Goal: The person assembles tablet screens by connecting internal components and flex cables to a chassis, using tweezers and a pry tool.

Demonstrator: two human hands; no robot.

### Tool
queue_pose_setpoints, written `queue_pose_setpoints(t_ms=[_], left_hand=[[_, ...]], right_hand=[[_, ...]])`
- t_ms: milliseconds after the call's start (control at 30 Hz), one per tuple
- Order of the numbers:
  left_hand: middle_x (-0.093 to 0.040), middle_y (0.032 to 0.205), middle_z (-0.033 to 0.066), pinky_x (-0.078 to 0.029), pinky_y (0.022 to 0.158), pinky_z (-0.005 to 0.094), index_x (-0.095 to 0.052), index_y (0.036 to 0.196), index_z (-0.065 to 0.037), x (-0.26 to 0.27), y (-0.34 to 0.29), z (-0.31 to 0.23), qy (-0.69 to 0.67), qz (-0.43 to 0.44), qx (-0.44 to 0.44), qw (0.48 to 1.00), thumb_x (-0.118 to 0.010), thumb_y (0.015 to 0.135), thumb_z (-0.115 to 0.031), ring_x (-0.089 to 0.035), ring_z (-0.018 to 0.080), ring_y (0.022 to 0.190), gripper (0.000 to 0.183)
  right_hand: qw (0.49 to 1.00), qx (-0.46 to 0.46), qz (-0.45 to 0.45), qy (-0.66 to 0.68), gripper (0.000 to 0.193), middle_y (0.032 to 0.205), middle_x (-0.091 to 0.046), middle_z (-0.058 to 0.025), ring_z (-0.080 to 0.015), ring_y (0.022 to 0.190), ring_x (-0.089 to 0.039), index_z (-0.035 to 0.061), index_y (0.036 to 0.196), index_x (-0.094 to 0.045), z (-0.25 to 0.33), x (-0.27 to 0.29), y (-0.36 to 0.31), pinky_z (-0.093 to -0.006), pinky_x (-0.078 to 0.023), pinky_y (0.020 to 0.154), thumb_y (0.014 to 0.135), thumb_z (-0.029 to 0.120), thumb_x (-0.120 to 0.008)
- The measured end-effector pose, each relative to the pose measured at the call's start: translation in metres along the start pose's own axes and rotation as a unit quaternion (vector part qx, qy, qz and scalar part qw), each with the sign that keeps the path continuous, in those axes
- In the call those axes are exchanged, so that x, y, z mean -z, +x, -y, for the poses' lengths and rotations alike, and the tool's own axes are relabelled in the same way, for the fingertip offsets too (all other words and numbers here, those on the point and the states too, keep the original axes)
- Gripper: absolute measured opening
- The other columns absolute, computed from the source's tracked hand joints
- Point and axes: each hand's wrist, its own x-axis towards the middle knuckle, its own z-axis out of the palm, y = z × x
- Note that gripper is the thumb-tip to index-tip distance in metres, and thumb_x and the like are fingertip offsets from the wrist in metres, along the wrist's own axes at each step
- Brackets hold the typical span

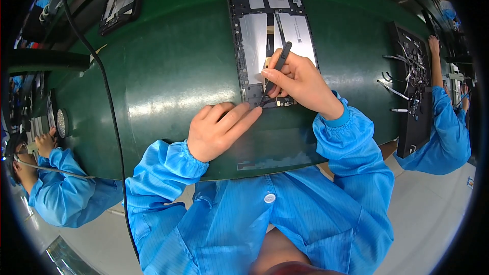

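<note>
An opened tablet (237, 46) lies on the green work surface in front of me, its inside facing up. Two long silver battery packs (253, 40) fill most of it, with a dark strip running between them. My right hand (300, 79) pinches black tweezers (286, 53), their tips pointing down at the tablet's near end. Close to those tips a small circuit board (286, 102) shows along the near edge. My left hand (216, 127) has its fingers stretched out, fingertips resting at the tablet's near left corner. Exactly what the tips touch is hidden.
Another open tablet (121, 2) lies at the far left. A black cable (105, 76) hangs down across the left side. At right stands a black tray (407, 127) with several small parts and flat strips. Co-workers in blue sleeves (66, 191) sit on both sides.
</note>
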Motion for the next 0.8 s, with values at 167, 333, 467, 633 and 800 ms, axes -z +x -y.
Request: queue_pose_setpoints(t_ms=[167, 333, 467, 633, 800], left_hand=[[-0.068, 0.11, 0.001, -0.053, 0.074, 0.0311, -0.074, 0.119, -0.017, -0.002, 0.0, -0.002, 0.016, 0.014, 0.003, 1.0, -0.065, 0.07, -0.013, -0.064, 0.019, 0.091, 0.05], [-0.065, 0.112, 0.0004, -0.049, 0.072, 0.0296, -0.072, 0.12, -0.014, -0.002, -0.002, 0.002, 0.009, 0.008, -0.005, 1.0, -0.067, 0.068, -0.013, -0.061, 0.0171, 0.09, 0.052], [-0.065, 0.112, 0.0009, -0.05, 0.072, 0.03, -0.071, 0.122, -0.014, -0.004, -0.001, 0.002, 0.002, 0.01, -0.001, 1.0, -0.067, 0.069, -0.012, -0.062, 0.0184, 0.092, 0.052], [-0.065, 0.111, 0.002, -0.05, 0.073, 0.0308, -0.071, 0.122, -0.015, -0.003, -0.001, 0.003, -0.005, 0.01, 0.006, 1.0, -0.066, 0.07, -0.013, -0.062, 0.0191, 0.094, 0.052], [-0.064, 0.111, 0.0031, -0.05, 0.075, 0.0315, -0.071, 0.122, -0.015, -0.005, -0.001, 0.004, -0.006, 0.012, 0.012, 1.0, -0.066, 0.071, -0.014, -0.062, 0.0198, 0.095, 0.051]], right_hand=[[1.0, 0.008, -0.002, -0.008, 0.023, 0.078, -0.071, -0.0119, -0.0172, 0.07, -0.072, 0.0002, 0.099, -0.058, 0.001, 0.001, -0.002, -0.0288, -0.053, 0.06, 0.098, 0.021, -0.067], [0.999, 0.006, -0.043, 0.032, 0.02, 0.08, -0.069, -0.0076, -0.0136, 0.072, -0.069, 0.0014, 0.099, -0.058, 0.005, 0.015, -0.012, -0.026, -0.051, 0.058, 0.099, 0.02, -0.066], [0.998, 0.015, -0.065, -0.006, 0.017, 0.08, -0.066, -0.004, -0.0104, 0.074, -0.067, 0.0022, 0.099, -0.058, 0.0, 0.021, -0.025, -0.0241, -0.051, 0.059, 0.099, 0.017, -0.066], [0.995, 0.072, -0.066, -0.036, 0.015, 0.078, -0.063, -0.0028, -0.0097, 0.076, -0.065, 0.0014, 0.1, -0.058, -0.005, 0.018, -0.027, -0.024, -0.05, 0.062, 0.098, 0.013, -0.067], [0.993, 0.086, -0.051, -0.07, 0.014, 0.077, -0.065, -0.0043, -0.0098, 0.07, -0.064, 0.001, 0.096, -0.059, -0.015, 0.021, -0.023, -0.0251, -0.052, 0.061, 0.097, 0.011, -0.068]])
